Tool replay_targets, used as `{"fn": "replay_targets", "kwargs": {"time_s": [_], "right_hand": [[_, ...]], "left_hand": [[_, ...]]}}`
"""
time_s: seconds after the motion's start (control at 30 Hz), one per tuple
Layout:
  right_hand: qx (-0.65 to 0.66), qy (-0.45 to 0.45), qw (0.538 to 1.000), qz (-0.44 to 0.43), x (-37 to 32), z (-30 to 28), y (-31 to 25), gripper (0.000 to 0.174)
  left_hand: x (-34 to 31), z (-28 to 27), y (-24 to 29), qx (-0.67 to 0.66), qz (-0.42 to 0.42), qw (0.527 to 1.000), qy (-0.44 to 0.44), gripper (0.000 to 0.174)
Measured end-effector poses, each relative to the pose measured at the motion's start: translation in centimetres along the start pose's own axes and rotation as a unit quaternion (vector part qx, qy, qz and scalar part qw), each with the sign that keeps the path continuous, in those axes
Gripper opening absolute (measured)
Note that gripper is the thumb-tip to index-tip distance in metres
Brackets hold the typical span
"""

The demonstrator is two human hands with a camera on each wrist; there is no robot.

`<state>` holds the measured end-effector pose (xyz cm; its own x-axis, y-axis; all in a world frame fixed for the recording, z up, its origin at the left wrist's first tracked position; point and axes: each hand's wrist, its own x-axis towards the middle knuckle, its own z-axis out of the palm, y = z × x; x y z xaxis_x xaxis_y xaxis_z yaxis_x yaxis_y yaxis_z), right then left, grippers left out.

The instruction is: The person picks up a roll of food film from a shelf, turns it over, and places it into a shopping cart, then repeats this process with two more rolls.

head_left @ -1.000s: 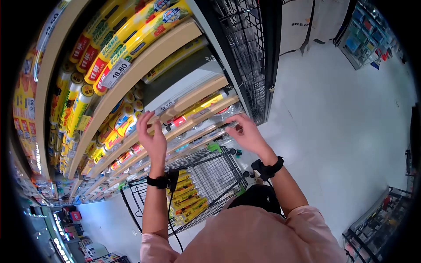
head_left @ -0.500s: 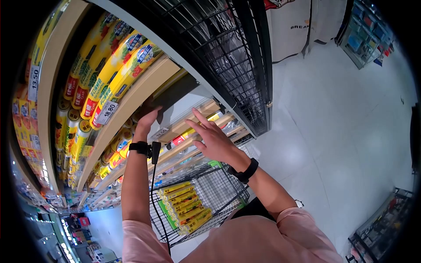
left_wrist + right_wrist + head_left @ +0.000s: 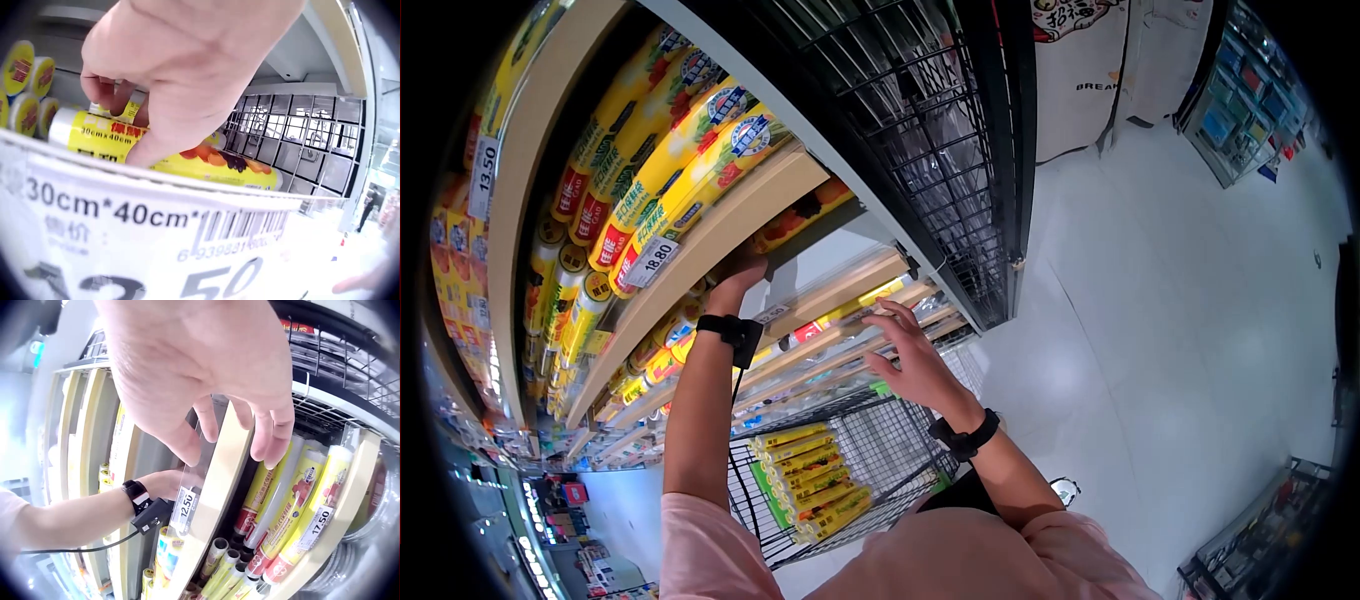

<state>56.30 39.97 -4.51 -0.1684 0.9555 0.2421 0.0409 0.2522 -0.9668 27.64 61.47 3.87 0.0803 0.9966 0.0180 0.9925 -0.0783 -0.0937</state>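
Observation:
My left hand (image 3: 181, 75) reaches into a shelf bay and grips a yellow roll of food bags (image 3: 212, 165), thumb in front and fingers curled behind. Fruit pictures and "30cm x 40cm" are printed on the roll. In the head view the left fingers are mostly hidden under the shelf above, and part of the roll (image 3: 805, 213) shows beyond them. My right hand (image 3: 915, 360) hovers before the lower shelves with its fingers loosely bent and nothing in them. Below, a shopping cart (image 3: 900, 440) carries several yellow rolls (image 3: 815, 470) side by side.
A wooden shelf edge (image 3: 710, 235) with a price tag (image 3: 650, 260) crosses above my left hand. More yellow rolls (image 3: 670, 190) lie on the upper shelf. A black wire rack (image 3: 930, 150) stands at the shelf's end. Beside my right hand in its wrist view are red-and-yellow boxes (image 3: 300, 519).
My left hand has gone up and left into the shelf bay and taken hold of a roll there. My right hand moved left toward the shelf, then back down a little.

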Motion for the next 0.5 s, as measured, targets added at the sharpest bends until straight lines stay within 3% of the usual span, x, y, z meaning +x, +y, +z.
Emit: {"fn": "replay_targets", "kwargs": {"time_s": [0.1,0.17,0.23,0.33,0.43,0.5], "right_hand": [[-0.039,0.014,0.998,-0.050,-0.3,0.2,0.9,0.045],[-0.028,0.016,0.999,-0.028,-0.7,0.5,0.7,0.044],[-0.017,0.023,0.999,-0.031,-0.8,0.5,0.3,0.041],[-0.014,0.021,1.000,-0.015,-1.2,0.9,0.1,0.038],[-0.027,0.028,0.999,0.008,-1.7,1.2,-0.4,0.034],[-0.020,0.033,0.999,0.028,-2.2,1.5,-1.1,0.028]], "left_hand": [[-0.8,0.5,-0.3,0.000,0.000,1.000,0.022,0.075],[-1.7,0.0,-0.4,-0.009,0.010,1.000,0.015,0.075],[-2.8,-3.0,2.4,0.015,-0.051,0.993,-0.101,0.072],[-4.3,-3.0,2.0,-0.092,-0.029,0.992,-0.085,0.070],[-6.4,-2.9,1.4,-0.152,-0.026,0.988,0.011,0.072],[-8.2,-4.6,2.1,-0.122,-0.073,0.990,-0.003,0.072]]}}
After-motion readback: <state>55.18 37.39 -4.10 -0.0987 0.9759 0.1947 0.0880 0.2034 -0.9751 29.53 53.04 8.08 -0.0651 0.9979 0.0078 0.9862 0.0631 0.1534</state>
